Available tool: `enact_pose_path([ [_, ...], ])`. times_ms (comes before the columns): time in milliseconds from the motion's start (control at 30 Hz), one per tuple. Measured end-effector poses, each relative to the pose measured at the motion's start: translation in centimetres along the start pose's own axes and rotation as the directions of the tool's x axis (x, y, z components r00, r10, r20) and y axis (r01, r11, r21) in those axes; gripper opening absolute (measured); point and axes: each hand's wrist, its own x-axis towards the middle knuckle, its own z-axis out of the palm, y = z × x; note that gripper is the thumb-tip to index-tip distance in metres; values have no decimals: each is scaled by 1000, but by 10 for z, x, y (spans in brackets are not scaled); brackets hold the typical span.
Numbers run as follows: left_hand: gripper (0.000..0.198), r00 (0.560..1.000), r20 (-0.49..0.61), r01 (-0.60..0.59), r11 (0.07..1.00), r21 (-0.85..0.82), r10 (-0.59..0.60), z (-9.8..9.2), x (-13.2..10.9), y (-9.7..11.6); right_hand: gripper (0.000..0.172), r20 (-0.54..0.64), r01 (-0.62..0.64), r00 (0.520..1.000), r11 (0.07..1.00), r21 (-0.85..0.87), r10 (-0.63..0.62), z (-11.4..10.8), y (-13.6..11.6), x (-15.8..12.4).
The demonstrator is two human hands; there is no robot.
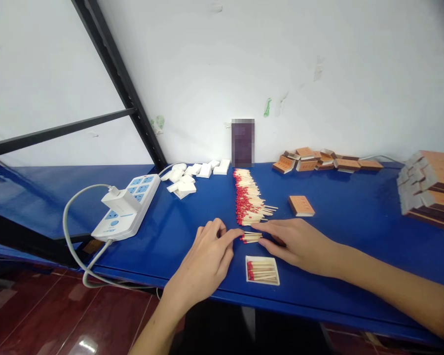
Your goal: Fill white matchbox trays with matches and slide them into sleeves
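A small group of red-headed matches (251,237) lies on the blue table between my hands. My left hand (209,259) touches the head end with its outstretched index finger; the other fingers are loosely bent. At the stick ends rests the thumb of my right hand (299,244), its index finger reaching apart to the edge of the big match pile (248,199). Neither hand grips anything. Just below the small group sits a white matchbox tray (262,271) with a layer of matches in it, heads to the left.
A single orange matchbox sleeve (301,206) lies right of the pile. White trays (185,183) are heaped at back left, more sleeves (306,165) along the wall, and stacked matchboxes (442,172) at far right. A power strip (131,222) with a cable lies left. A pixelated dark rectangle (243,143) stands behind.
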Motion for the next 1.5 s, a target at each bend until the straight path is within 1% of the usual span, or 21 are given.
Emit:
enact_pose_path([
  [133, 42, 1000, 2, -1, 1000, -20, 1, 1, 1, -1, 38, -4, 2, 1000, 1000, -6, -2, -1, -1, 0],
  [333, 49, 1000, -15, 22, 999, 42, -21, 3, 0, -3, 40, 11, -34, 999, 999, -15, 34, 1, 0, 0],
  [467, 52, 1000, -18, 22, 997, 69, -21, 3, 0, -2, 40, 20, -22, 1000, 1000, -14, 22, 3, 2, 0],
  [633, 51, 999, -4, 33, 997, 75, -33, 2, 2, -1, 37, 10, -5, 1000, 1000, -22, 5, 3, 2, -1],
  [800, 49, 1000, -7, 20, 997, 80, -19, 2, 2, -1, 35, -5, 15, 1000, 999, -38, -15, 2, 1, 0],
  [1033, 48, 1000, 2, 14, 996, 92, -15, 2, 2, -2, 35, 16, 12, 1000, 998, -69, -11, 1, -1, 0],
  [1200, 47, 1000, -1, 6, 996, 93, -6, 2, 3, -2, 35, 14, 24, 1000, 998, -56, -23, 0, -1, 0],
  [1500, 43, 1000, 4, 0, 996, 88, 0, 2, 2, -3, 30, 35, 39, 999, 998, -52, -37, -2, -1, 1],
])
